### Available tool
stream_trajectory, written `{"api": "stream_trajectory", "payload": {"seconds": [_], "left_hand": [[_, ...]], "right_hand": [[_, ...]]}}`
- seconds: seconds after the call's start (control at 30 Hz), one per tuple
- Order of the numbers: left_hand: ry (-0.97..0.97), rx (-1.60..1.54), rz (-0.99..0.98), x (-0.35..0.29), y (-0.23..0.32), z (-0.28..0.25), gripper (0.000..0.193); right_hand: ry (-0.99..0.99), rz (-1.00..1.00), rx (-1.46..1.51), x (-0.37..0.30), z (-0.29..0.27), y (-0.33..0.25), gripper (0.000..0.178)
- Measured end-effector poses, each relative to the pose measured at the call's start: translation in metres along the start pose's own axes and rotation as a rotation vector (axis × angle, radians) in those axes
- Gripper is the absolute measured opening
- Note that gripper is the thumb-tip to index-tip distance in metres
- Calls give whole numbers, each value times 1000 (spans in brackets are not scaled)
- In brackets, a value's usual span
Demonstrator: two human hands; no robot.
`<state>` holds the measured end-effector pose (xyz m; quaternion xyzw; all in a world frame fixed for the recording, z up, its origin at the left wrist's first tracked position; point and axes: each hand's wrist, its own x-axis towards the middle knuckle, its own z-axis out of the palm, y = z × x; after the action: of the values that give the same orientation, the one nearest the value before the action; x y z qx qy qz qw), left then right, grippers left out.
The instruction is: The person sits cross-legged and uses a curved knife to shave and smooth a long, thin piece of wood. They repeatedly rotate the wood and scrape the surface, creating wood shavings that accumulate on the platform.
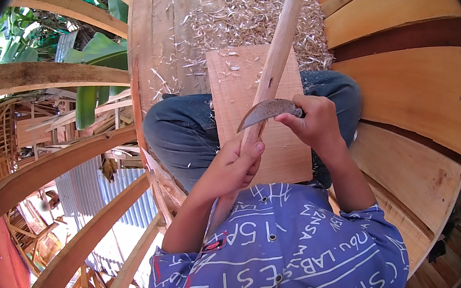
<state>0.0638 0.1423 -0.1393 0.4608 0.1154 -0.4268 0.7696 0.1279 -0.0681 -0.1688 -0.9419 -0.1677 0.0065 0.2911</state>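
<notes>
A long pale wooden stick [275, 63] slants from my chest up toward the far right, over my lap. My left hand [234, 166] is wrapped round its lower part. In my right hand [320, 120] is a knife with a curved, sickle-like blade [266, 112], gripped by its handle, which my fingers mostly hide. The blade lies across the stick, just beyond my left hand. Under the stick, a flat wooden board [240, 79] rests across my folded legs. A few shavings lie on the board's far end.
Curled wood shavings [265, 1] cover much of the plank floor [154, 38] ahead. Wooden plank walling [407, 82] rises close on my right. On the left stand curved wooden rails [55, 165], with corrugated metal sheets [127, 191] and green leaves [99, 56] beyond. Split wood pieces [164, 186] lean beside my left knee.
</notes>
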Motion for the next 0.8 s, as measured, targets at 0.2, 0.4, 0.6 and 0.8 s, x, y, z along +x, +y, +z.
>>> {"api": "stream_trajectory", "payload": {"seconds": [0.2,0.4,0.6,0.8], "left_hand": [[6,20,12,-10,-14,8,27],[-20,-140,-15,-27,-21,-4,29],[15,-146,47,-22,-6,2,34],[118,14,44,-23,-8,20,31]], "right_hand": [[199,108,79,26,-4,22,69],[219,329,217,40,-53,61,67],[-65,-21,70,-1,-3,-20,65],[93,-93,-38,7,5,8,74]]}}
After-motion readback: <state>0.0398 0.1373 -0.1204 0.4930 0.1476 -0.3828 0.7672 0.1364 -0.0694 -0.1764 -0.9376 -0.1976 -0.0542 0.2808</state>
